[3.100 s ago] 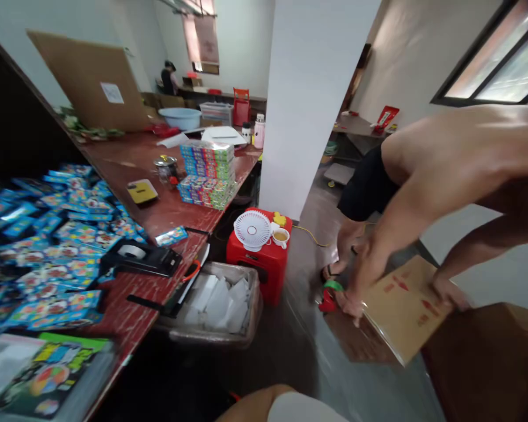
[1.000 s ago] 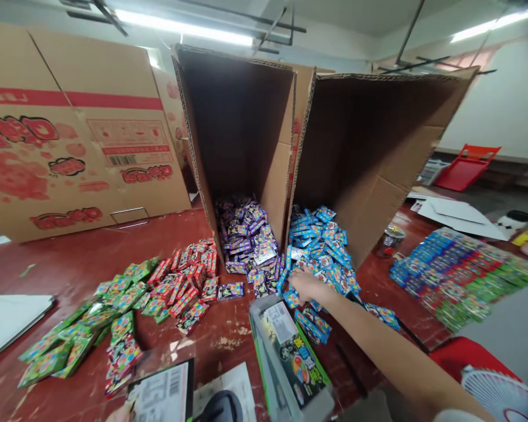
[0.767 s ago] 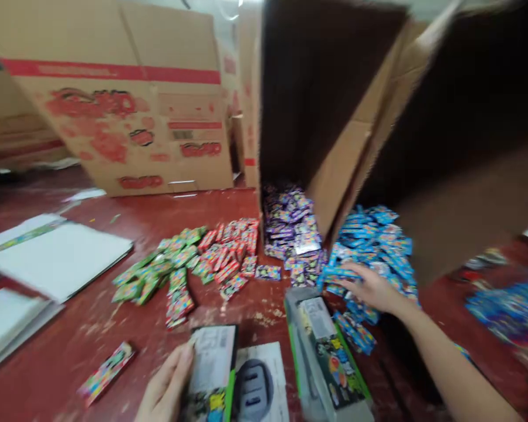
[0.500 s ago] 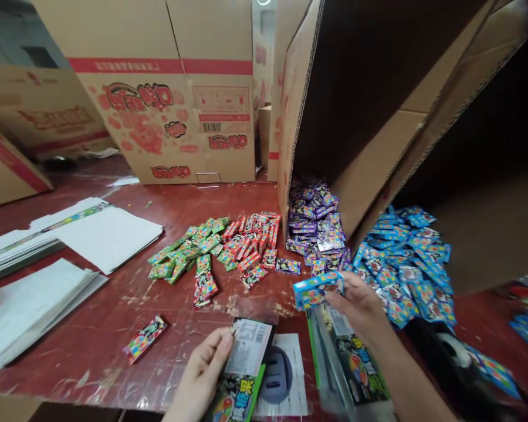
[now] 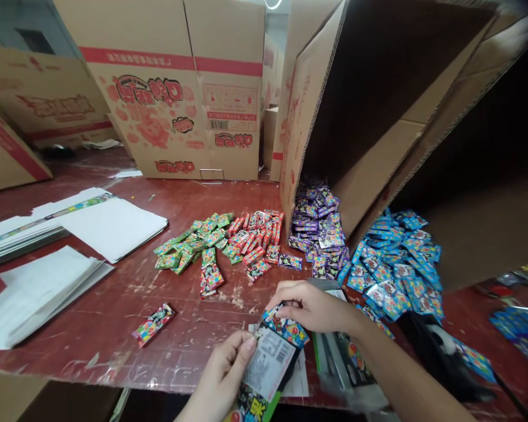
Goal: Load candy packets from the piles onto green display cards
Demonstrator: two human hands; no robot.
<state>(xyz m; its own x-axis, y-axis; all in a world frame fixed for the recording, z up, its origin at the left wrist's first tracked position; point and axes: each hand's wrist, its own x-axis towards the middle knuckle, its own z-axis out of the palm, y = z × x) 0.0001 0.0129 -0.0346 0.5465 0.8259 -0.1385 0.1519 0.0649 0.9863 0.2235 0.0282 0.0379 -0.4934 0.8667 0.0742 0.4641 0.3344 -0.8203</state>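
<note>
Right now the left hand [image 5: 222, 375] pinches the edge of a flat printed pouch [image 5: 266, 375], thumb on its pale labelled face, holding it tilted over the near edge of the red table [image 5: 114, 305]. At the pouch's upper end the right hand [image 5: 312, 305] is closed on a blue packet [image 5: 286, 328], whose end meets the pouch's mouth; how far the packet has gone inside cannot be told. Just right of the grip lies a stack of pouches [image 5: 343, 363] of the same kind. Beyond the right hand spreads a heap of blue packets [image 5: 396, 264], spilling from a tipped carton [image 5: 466, 176]; next to it purple packets [image 5: 319, 228] spill from a second carton [image 5: 303, 111]. Farther left are red packets [image 5: 257, 234] and green packets [image 5: 193, 243]. A single packet [image 5: 153, 324] lies alone, left of the left hand. White sheets [image 5: 39, 287] rest far left.
</note>
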